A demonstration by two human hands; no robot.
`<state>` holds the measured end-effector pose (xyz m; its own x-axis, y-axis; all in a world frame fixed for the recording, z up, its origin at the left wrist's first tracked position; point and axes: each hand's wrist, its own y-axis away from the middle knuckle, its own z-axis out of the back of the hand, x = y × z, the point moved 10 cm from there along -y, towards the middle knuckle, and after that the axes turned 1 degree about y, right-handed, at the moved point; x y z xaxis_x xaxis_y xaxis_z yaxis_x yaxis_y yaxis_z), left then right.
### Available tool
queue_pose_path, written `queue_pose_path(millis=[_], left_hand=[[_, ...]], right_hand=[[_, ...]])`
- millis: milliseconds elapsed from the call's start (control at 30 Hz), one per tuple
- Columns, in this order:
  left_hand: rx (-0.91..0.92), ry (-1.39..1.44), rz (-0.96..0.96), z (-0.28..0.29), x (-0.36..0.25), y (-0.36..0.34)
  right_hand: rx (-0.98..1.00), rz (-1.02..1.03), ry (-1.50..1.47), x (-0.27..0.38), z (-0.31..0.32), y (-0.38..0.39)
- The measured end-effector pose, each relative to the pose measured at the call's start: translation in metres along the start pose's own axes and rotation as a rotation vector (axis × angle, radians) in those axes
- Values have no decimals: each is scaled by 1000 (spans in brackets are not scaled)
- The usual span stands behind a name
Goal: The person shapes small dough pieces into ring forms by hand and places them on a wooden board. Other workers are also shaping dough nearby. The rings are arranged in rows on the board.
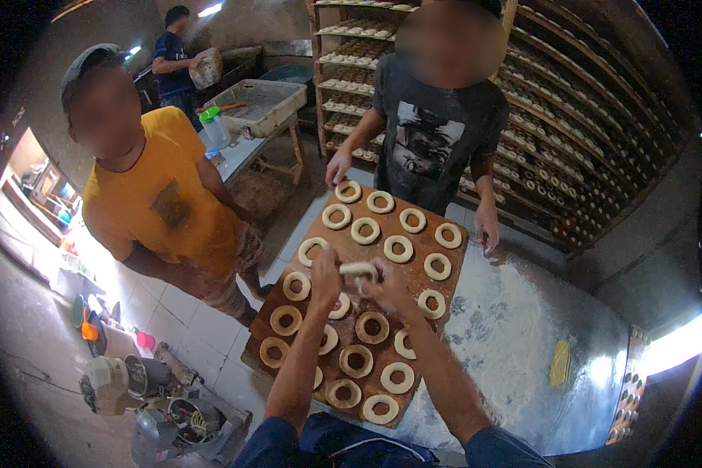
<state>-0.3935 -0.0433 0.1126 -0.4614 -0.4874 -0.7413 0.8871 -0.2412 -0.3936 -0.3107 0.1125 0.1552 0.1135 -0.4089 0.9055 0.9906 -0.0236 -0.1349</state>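
A pale dough ring (358, 269) is raised over the middle of a wooden board (343, 244) covered with several similar rings, some white (398, 249), some darker tan (356, 361). My left hand (327, 273) grips one end of the lifted ring, fingers closed. At the other end, my right hand (384, 282) also has closed fingers on it, partly smeared. The board rests on a metal table (507, 335) dusted with white flour.
A co-worker in grey (437, 140) stands opposite, one hand (339, 169) at the board's corner. A person in yellow (140, 195) stands left, another (171, 66) behind. Racks (569, 132) hold dough trays; machines (164, 405) sit lower left. A yellow cloth or bag (558, 363) lies right.
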Motion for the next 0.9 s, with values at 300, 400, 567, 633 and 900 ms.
queue_pose_path(millis=[300, 400, 567, 633, 900], left_hand=[[191, -311, 56, -29, 1, -2], [293, -316, 136, -40, 6, -4], [79, -253, 61, -14, -30, -2], [-47, -149, 48, 12, -52, 30], [-149, -11, 408, 105, -107, 240]], right_hand=[[-116, -222, -39, -24, 25, 101], [-151, -233, 33, -6, 37, 173], [-237, -453, 89, -6, 73, 277], [-285, -413, 365, -2, 96, 318], [-645, -529, -36, -81, 169, 457]])
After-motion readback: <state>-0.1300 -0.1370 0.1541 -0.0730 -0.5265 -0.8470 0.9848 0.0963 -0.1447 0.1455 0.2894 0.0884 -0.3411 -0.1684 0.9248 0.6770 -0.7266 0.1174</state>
